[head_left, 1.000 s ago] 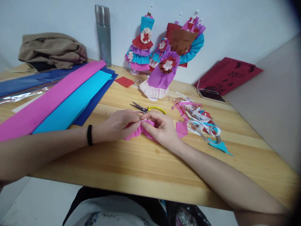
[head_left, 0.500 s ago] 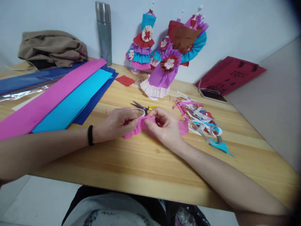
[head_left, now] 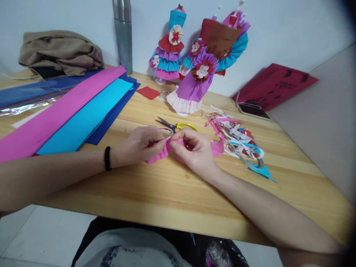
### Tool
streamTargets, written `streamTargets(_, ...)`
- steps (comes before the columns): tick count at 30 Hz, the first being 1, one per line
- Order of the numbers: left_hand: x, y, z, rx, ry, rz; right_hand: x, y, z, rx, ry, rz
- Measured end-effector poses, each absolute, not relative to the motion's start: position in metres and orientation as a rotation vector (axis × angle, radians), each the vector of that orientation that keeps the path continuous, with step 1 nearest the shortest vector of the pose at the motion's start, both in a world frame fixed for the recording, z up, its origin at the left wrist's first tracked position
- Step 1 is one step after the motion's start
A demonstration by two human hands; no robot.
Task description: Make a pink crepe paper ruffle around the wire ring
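Seen from the head camera, a person works at a wooden table, both forearms angled inward until the fingertips almost meet; the left arm, a black band at its wrist, reaches in nearly level from the side, the left hand turned knuckles up with thumb and curled fingers pinching a pink strip; the right arm slants up from the lower corner, the right hand bent inward, thumb and forefinger closed on the same strip, the other fingers curled; the strip lies between the hands, ruffled beneath the left, with pink paper showing past the right; scissors lie just beyond the fingertips, scraps to the right, and papered dolls stand behind.
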State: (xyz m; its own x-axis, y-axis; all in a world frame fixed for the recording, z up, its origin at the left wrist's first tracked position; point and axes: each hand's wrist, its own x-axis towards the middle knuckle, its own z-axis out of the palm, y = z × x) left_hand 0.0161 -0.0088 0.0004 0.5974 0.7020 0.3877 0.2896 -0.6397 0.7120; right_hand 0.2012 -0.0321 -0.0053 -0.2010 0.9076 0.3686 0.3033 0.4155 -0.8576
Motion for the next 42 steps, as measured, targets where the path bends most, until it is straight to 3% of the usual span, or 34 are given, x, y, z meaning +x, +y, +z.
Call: streamTargets(42, 0.0144, -0.0048, -0.0055, 2.525, 0.637, 0.999, 0.206, -0.0305, -0.0125, -1.065, -1.722, 0.804)
